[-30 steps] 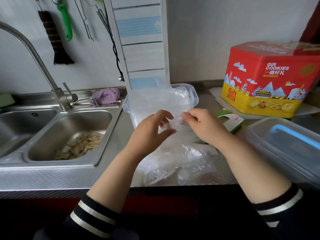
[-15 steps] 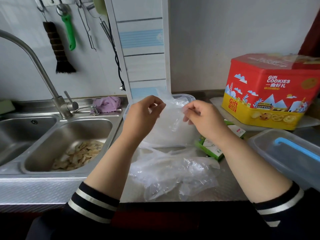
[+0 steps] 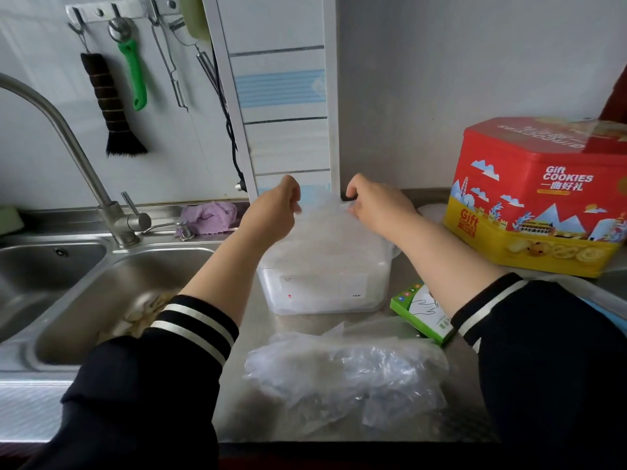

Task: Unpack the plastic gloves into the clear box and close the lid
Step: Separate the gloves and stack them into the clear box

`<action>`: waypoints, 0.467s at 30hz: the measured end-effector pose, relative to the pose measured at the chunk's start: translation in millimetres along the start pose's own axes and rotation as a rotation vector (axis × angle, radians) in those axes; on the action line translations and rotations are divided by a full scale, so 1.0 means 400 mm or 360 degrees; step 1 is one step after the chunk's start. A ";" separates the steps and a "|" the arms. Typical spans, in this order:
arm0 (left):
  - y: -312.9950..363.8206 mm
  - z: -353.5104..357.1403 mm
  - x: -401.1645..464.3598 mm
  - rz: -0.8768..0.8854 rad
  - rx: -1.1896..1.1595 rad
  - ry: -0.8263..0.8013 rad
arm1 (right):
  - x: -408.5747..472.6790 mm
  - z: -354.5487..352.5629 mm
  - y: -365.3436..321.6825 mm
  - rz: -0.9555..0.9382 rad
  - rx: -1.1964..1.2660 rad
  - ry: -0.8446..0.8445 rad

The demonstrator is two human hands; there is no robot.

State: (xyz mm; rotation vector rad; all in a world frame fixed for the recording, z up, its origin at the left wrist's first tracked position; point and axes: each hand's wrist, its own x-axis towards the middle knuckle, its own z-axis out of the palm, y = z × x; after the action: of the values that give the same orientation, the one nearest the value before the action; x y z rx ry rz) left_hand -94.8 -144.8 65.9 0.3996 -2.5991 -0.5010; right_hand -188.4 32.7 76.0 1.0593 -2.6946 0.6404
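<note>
Hidden or unclear: the rim and opening of the clear box (image 3: 322,290) are veiled by a thin plastic glove (image 3: 322,228) stretched over its top; the box's contents read only as a pale blur. Fingertips of both hands are partly lost behind the film.

Left hand (image 3: 271,212): fingers curled, pinching the glove's left edge above the box.

Right hand (image 3: 376,205): fingers curled, pinching the right edge.

Desk (image 3: 258,337): box stands at centre-rear; a loose heap of plastic gloves (image 3: 346,378) lies near the front edge; a green glove packet (image 3: 420,310), half covered by the right sleeve, beside the box.
</note>
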 end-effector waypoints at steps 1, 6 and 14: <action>-0.003 0.006 0.002 0.0011 0.0073 -0.0035 | 0.002 0.005 0.000 -0.0030 -0.0060 -0.0016; 0.003 0.016 0.009 0.0113 0.0350 -0.0264 | 0.002 0.025 0.010 -0.0126 -0.0297 -0.0030; 0.032 -0.022 -0.051 0.0163 0.0563 -0.0278 | -0.026 0.005 0.028 -0.0084 -0.0195 -0.0059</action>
State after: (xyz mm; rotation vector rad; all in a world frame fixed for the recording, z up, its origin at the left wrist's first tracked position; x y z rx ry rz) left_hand -75.7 -128.4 70.7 0.3457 -2.8653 -0.0391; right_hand -188.4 45.6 67.3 1.1164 -2.6875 0.4445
